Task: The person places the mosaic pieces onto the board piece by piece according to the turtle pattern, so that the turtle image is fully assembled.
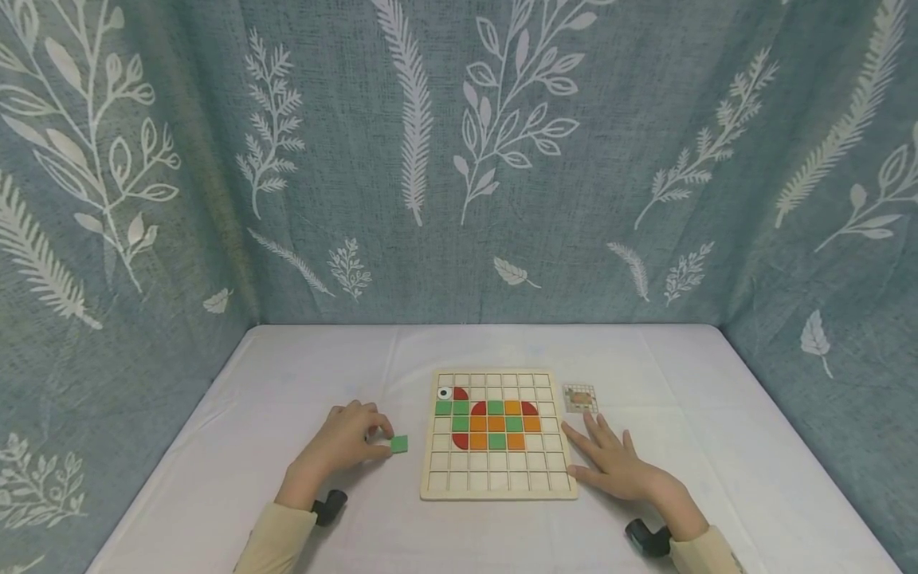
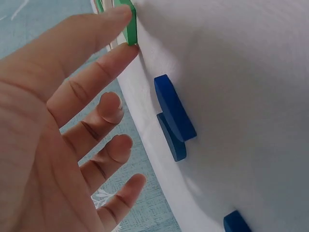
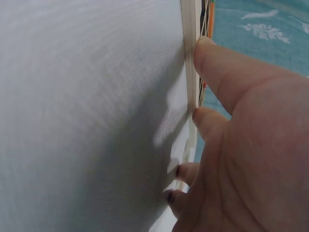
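My left hand (image 1: 350, 437) pinches a green square tile (image 1: 399, 444) between thumb and forefinger, left of the wooden grid board (image 1: 498, 481). In the left wrist view the tile (image 2: 131, 24) stands on edge to the camera at the fingertips, and the other fingers are loosely bent. My right hand (image 1: 618, 464) rests with fingers spread at the board's right edge; in the right wrist view the thumb and forefinger touch its side (image 3: 189, 63). On the board, green, orange and red rounded pieces form a figure, with an eye tile (image 1: 445, 393) at upper left.
A small printed card (image 1: 580, 398) lies right of the board, near my right fingertips. The left wrist view shows blue pieces (image 2: 174, 108) on the white tablecloth, with another blue piece (image 2: 236, 222) farther down. A patterned curtain (image 1: 459, 239) encloses the table.
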Action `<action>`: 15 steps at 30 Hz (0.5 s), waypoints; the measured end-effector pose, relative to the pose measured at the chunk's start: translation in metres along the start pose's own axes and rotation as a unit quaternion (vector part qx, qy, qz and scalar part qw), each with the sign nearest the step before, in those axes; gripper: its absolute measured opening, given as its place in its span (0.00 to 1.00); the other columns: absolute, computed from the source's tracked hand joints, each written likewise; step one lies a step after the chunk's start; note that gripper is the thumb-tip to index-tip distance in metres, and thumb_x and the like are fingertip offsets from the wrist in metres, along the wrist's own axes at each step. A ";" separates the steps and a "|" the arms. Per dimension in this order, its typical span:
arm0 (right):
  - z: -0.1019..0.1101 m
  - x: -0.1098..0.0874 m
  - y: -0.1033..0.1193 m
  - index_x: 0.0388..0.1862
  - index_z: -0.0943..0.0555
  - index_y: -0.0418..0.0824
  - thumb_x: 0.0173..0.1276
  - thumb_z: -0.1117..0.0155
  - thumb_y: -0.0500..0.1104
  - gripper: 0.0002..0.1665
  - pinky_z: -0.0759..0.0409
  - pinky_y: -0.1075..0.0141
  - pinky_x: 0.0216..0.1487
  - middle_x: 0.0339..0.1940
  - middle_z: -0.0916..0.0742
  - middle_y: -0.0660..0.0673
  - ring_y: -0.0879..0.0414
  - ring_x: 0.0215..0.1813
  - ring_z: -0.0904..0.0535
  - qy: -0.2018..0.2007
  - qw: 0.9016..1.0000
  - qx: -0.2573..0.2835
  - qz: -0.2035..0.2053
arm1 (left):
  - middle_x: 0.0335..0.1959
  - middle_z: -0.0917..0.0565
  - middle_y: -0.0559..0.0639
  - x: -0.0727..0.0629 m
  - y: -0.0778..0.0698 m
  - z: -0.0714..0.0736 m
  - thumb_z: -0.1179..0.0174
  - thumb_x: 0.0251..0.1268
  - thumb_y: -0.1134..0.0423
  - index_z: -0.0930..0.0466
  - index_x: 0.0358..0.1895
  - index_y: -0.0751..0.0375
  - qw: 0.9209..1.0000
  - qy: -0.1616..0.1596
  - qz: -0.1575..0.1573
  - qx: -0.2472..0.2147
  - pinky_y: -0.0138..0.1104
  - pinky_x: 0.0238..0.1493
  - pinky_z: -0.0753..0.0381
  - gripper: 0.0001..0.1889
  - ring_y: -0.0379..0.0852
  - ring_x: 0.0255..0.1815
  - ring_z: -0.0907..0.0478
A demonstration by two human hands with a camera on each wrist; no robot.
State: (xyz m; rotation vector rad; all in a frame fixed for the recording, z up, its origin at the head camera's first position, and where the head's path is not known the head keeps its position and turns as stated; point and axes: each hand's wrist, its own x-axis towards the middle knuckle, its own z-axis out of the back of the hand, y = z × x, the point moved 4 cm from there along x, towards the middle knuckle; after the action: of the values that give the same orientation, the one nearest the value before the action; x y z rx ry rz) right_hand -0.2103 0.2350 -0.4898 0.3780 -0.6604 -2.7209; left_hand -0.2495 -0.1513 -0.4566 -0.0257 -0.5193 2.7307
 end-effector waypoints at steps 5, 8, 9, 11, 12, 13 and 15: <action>0.001 0.000 0.000 0.73 0.45 0.47 0.67 0.50 0.61 0.40 0.72 0.32 0.61 0.74 0.52 0.31 0.32 0.73 0.65 -0.001 1.000 -0.002 -0.003 | 0.23 0.28 0.38 0.002 0.001 -0.002 0.26 0.38 0.52 0.18 0.29 0.45 1.000 -0.003 0.001 0.013 0.46 0.47 0.36 0.12 0.39 0.30 0.37; 0.001 0.000 0.001 0.73 0.45 0.47 0.67 0.50 0.61 0.40 0.72 0.32 0.61 0.74 0.52 0.31 0.32 0.73 0.65 0.002 1.000 -0.003 -0.003 | 0.24 0.28 0.38 0.003 0.002 -0.005 0.26 0.39 0.53 0.18 0.28 0.44 1.000 -0.002 0.000 0.020 0.48 0.49 0.36 0.11 0.40 0.31 0.37; 0.001 -0.001 0.001 0.73 0.45 0.47 0.67 0.50 0.61 0.40 0.72 0.32 0.61 0.74 0.52 0.31 0.32 0.73 0.66 0.002 1.000 -0.001 -0.002 | 0.24 0.29 0.38 0.003 0.002 -0.005 0.27 0.39 0.53 0.19 0.28 0.44 1.000 -0.001 0.000 0.021 0.48 0.50 0.36 0.11 0.40 0.31 0.37; 0.002 -0.001 0.002 0.73 0.45 0.46 0.67 0.50 0.60 0.40 0.72 0.32 0.61 0.74 0.52 0.30 0.32 0.73 0.66 0.004 1.000 0.000 0.000 | 0.23 0.29 0.38 0.004 0.001 -0.005 0.27 0.40 0.53 0.19 0.27 0.45 1.000 -0.001 -0.002 0.022 0.49 0.50 0.36 0.11 0.40 0.31 0.37; 0.002 -0.001 0.002 0.73 0.45 0.46 0.67 0.49 0.60 0.40 0.72 0.32 0.61 0.73 0.52 0.30 0.31 0.73 0.66 0.004 1.000 0.001 0.000 | 0.24 0.29 0.38 0.004 0.000 -0.005 0.27 0.40 0.53 0.19 0.27 0.45 1.000 -0.002 -0.002 0.021 0.49 0.51 0.36 0.11 0.40 0.31 0.37; 0.002 -0.002 0.002 0.73 0.45 0.46 0.67 0.49 0.60 0.40 0.72 0.31 0.61 0.73 0.52 0.30 0.31 0.72 0.66 0.004 1.000 0.002 0.001 | 0.24 0.29 0.38 0.005 -0.001 -0.005 0.27 0.40 0.53 0.19 0.27 0.45 1.000 -0.002 -0.002 0.020 0.49 0.51 0.36 0.11 0.40 0.31 0.37; 0.003 -0.002 0.003 0.73 0.44 0.46 0.67 0.49 0.60 0.40 0.72 0.31 0.61 0.73 0.52 0.30 0.31 0.72 0.66 0.004 1.000 0.002 0.003 | 0.24 0.28 0.37 0.006 -0.003 -0.004 0.27 0.40 0.52 0.18 0.28 0.45 1.000 -0.005 -0.002 0.018 0.49 0.52 0.36 0.11 0.39 0.31 0.36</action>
State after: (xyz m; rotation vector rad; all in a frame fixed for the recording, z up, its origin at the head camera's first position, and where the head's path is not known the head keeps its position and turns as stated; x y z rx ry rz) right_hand -0.2086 0.2345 -0.4852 0.3882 -0.6648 -2.7104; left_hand -0.2534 -0.1455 -0.4592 -0.0017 -0.4714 2.7378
